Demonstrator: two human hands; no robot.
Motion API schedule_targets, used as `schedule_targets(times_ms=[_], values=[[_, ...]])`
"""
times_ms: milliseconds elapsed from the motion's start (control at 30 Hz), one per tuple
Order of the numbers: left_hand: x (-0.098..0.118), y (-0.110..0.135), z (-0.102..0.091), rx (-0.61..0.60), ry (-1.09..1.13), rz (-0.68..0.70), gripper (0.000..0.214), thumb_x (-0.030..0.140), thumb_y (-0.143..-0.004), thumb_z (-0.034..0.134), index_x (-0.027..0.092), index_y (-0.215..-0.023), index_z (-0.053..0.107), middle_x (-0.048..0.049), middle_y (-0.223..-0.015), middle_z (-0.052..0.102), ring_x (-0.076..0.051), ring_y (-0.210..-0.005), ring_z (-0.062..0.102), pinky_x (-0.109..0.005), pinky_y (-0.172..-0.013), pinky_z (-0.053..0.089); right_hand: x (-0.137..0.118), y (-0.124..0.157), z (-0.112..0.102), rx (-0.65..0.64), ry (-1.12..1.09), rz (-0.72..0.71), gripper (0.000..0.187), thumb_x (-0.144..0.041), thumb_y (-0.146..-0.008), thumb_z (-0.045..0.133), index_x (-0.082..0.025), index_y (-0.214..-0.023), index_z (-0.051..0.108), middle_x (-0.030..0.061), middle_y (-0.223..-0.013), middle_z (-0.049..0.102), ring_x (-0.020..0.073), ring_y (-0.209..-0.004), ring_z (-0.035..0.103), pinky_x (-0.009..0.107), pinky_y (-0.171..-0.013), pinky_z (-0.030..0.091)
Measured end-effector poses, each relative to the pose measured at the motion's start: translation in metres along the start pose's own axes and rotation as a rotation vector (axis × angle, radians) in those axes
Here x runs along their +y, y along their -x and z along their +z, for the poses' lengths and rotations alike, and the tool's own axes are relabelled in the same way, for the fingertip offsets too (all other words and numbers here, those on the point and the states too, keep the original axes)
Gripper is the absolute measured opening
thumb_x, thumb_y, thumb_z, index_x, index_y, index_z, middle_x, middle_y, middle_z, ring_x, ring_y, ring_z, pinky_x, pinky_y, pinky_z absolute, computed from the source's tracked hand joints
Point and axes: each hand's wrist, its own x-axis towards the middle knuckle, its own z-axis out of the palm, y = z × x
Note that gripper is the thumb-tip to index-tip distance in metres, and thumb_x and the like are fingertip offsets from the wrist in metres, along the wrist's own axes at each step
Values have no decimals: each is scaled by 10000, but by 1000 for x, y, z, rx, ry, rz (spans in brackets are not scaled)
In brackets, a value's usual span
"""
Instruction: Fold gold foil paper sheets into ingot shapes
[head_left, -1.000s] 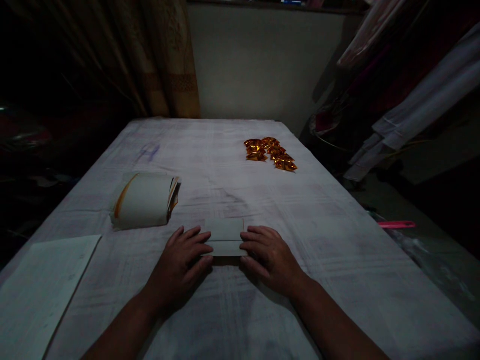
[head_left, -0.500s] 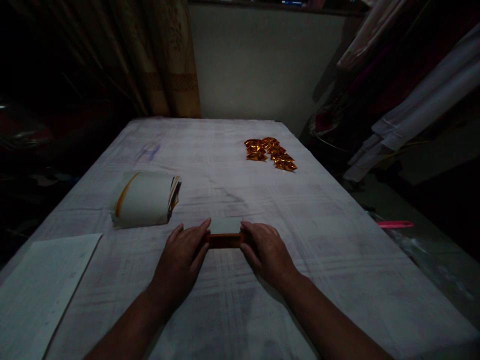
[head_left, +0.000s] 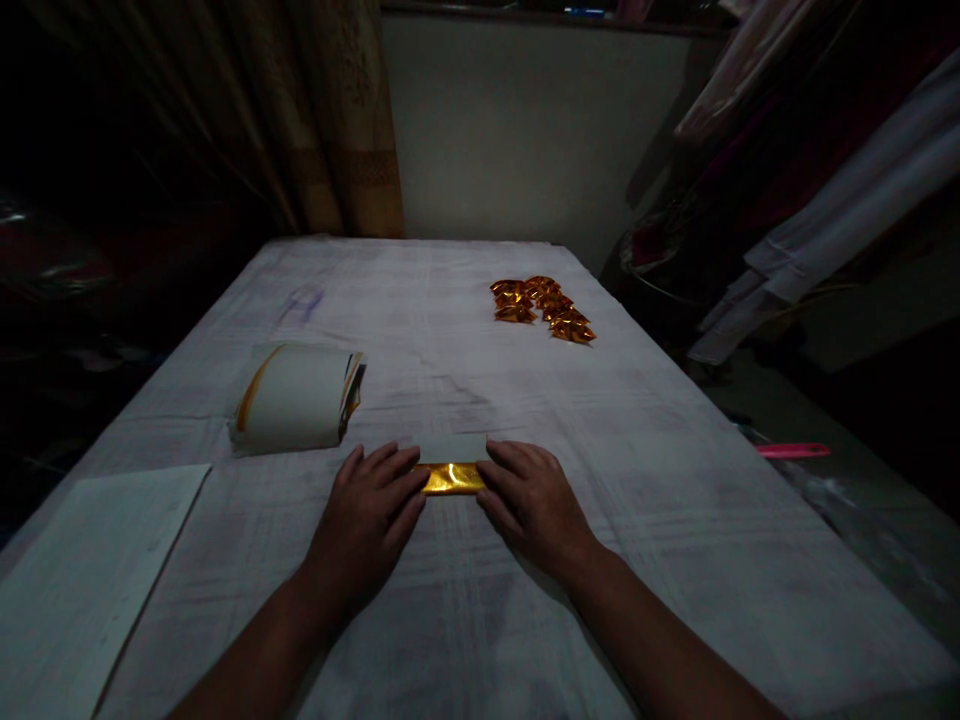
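A sheet of gold foil paper [head_left: 454, 479] lies on the cloth-covered table, its near edge folded over into a shiny gold strip. Beyond the strip shows the sheet's pale underside. My left hand [head_left: 373, 513] holds the left end of the fold, thumb at the near edge and fingers across it. At the right end, my right hand [head_left: 534, 500] grips the fold in the same way, fingertips on the paper. The fingers cover both ends of the strip. Farther back on the right sit several folded gold foil pieces [head_left: 555, 306].
A bent stack of pale paper sheets [head_left: 296, 398] with gold showing at its edges lies to the left. Nearer is a flat white sheet [head_left: 97, 570]. Past the table's right edge are a pink handle [head_left: 793, 451] and hanging clothes [head_left: 817, 230]. A curtain [head_left: 337, 130] hangs behind.
The raised near edge of the paper, dark before, now lies flat and shows bright gold. My fingers have moved slightly inward, from the ends onto the fold.
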Motion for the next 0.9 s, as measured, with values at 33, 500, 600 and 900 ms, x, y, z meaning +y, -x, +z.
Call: schedule_targets(times_ms=[33, 500, 600, 900], values=[[0, 1, 0, -11, 0, 4, 298, 283, -978, 537, 283, -1235, 688, -76, -1351, 669, -321, -1283, 571, -648, -1118, 328, -1, 0, 0, -2, 10, 7, 215, -280, -963, 567, -190, -1107, 697, 155, -1241, 683, 309, -1126, 617, 495, -933, 491], [5, -7, -10, -55, 84, 51, 219, 284, -980, 570, 281, -1154, 703, -44, -1105, 718, -227, -1044, 644, -612, -1147, 275, 4, 2, 3, 34, 160, 11, 179, -213, -939, 610, -210, -1090, 706, 135, -1271, 676, 298, -1176, 584, 469, -960, 480], [9, -9, -9, -28, 50, 55, 188, 293, -980, 580, 273, -1121, 703, -34, -1069, 721, -221, -1017, 646, -604, -1145, 278, -7, -2, 0, -20, 91, -49, 213, -183, -908, 644, -213, -1113, 695, 130, -1254, 685, 286, -1153, 603, 442, -923, 507], [19, -34, -3, 25, -15, 137, 242, 332, -1003, 541, 216, -873, 709, -33, -865, 723, -209, -800, 618, -467, -940, 438, -9, -23, 10, -125, -38, -84, 111, -233, -919, 671, -228, -1016, 725, 72, -1058, 742, 213, -939, 656, 352, -786, 494]])
